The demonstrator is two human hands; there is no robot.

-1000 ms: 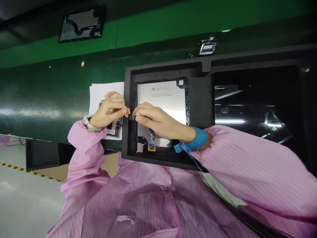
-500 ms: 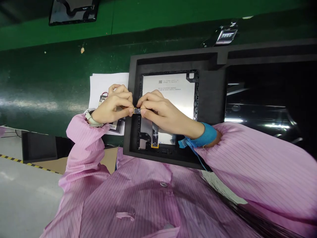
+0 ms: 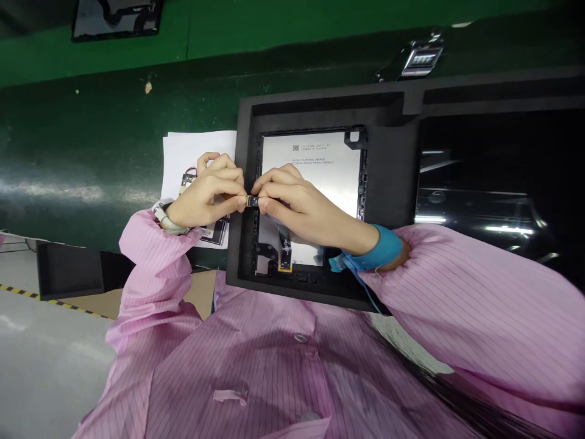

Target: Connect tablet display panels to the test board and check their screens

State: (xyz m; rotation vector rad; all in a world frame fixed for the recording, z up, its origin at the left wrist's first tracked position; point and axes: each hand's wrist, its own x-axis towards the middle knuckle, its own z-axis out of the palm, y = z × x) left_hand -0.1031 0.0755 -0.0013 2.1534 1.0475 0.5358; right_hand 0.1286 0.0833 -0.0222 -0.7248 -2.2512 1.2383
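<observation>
Between both hands is the small connector end of a dark flat cable. My left hand pinches its left edge between thumb and forefinger. My right hand grips the right edge, its thumb on top. Below them lies a silver display panel with a black frame, set in a black foam tray. A flex cable runs down the panel to a yellow-edged strip. Under my left hand, partly hidden, are a small circuit board with red wires and a labelled black part.
White paper sheets lie left of the tray on the green table mat. A glossy dark panel fills the tray's right side. A shiny metal-and-black object sits behind the tray. At the upper left is another framed panel.
The view has shifted slightly. Both hands keep their hold on the connector end, with hardly any movement relative to the panel.
</observation>
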